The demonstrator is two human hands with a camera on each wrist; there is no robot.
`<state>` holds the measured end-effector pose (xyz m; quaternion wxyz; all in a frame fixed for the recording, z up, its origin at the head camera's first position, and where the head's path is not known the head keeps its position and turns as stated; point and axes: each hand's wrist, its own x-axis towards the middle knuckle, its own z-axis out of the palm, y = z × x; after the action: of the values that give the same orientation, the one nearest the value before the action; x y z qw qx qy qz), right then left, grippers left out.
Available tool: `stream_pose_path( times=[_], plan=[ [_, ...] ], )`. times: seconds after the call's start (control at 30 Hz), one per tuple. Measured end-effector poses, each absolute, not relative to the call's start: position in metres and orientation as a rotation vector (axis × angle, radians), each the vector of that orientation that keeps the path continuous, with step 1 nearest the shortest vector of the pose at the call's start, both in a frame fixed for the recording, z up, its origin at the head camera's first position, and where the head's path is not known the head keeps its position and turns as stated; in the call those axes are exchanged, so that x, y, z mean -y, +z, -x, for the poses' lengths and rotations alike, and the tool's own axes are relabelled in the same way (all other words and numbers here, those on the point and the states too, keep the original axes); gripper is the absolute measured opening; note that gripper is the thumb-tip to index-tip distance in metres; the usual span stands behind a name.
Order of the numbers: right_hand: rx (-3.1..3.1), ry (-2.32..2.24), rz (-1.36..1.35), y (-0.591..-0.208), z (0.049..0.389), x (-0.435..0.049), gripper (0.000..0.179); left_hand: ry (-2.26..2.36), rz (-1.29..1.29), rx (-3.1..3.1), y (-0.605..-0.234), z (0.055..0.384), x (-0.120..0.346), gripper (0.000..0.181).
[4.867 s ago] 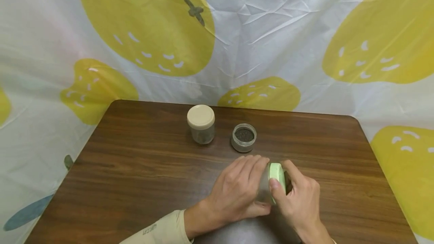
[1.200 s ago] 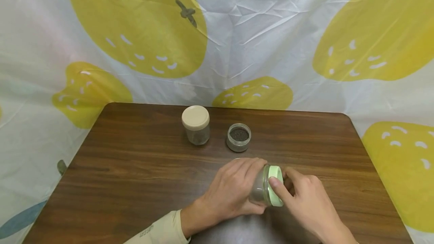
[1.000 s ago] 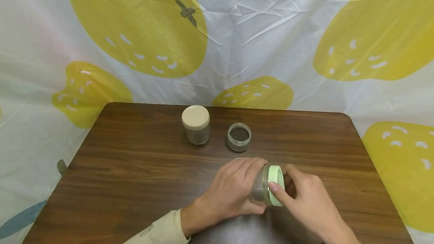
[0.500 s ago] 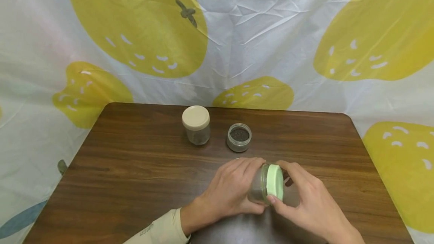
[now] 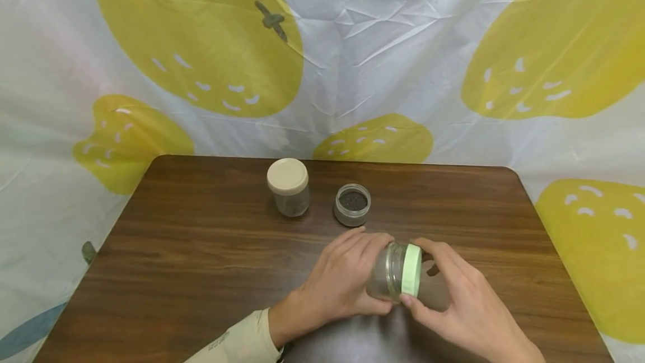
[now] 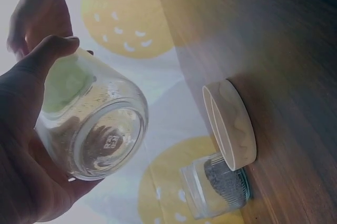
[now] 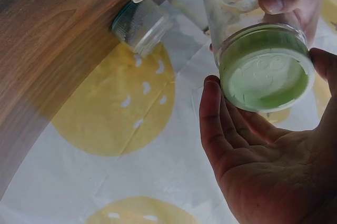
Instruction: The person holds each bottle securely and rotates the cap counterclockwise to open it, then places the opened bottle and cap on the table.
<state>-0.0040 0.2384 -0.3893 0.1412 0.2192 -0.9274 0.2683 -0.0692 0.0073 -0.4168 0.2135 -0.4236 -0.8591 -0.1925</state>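
In the head view my left hand (image 5: 347, 273) grips a clear glass jar (image 5: 384, 276) lying on its side above the table, mouth to the right. My right hand (image 5: 461, 296) holds a pale green lid (image 5: 412, 269) by its edge between thumb and fingertips, at the jar's mouth. Threaded glass shows between the lid and the left fingers. In the left wrist view the jar's round base (image 6: 108, 139) faces the camera. The green lid's face (image 7: 271, 79) shows in the right wrist view, with the palm open beneath it.
A small open jar of dark grains (image 5: 353, 206) stands beyond the hands. To its left stands a taller jar with a cream lid (image 5: 288, 184). A loose cream lid (image 6: 231, 124) lies on the wooden table (image 5: 201, 251) beside the small jar. Fruit-printed cloth (image 5: 383, 60) hangs behind.
The green lid has shifted off the jar's neck to the right, baring more of the threads. My right fingers have changed from a close hold to a wider hold on its edge.
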Motion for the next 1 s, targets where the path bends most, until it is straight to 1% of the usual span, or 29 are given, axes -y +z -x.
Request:
stream_pose_path(
  times=[0.53, 0.67, 0.9, 1.0],
  plan=[
    [2.682, 0.752, -0.608, -0.385, -0.002, -0.251, 0.091, -0.655, 1.2, 2.422, -0.426, 0.077, -0.012, 0.09],
    [2.683, 0.731, -0.584, -0.385, -0.005, -0.253, 0.091, -0.707, 1.17, 2.436, -0.427, 0.079, -0.014, 0.091],
    [2.717, 0.667, -0.52, -0.387, -0.008, -0.257, 0.092, -0.766, 1.079, 2.456, -0.425, 0.085, -0.023, 0.099],
    [2.711, 0.657, -0.511, -0.388, -0.008, -0.26, 0.091, -0.807, 1.046, 2.498, -0.424, 0.087, -0.029, 0.099]
  ],
)
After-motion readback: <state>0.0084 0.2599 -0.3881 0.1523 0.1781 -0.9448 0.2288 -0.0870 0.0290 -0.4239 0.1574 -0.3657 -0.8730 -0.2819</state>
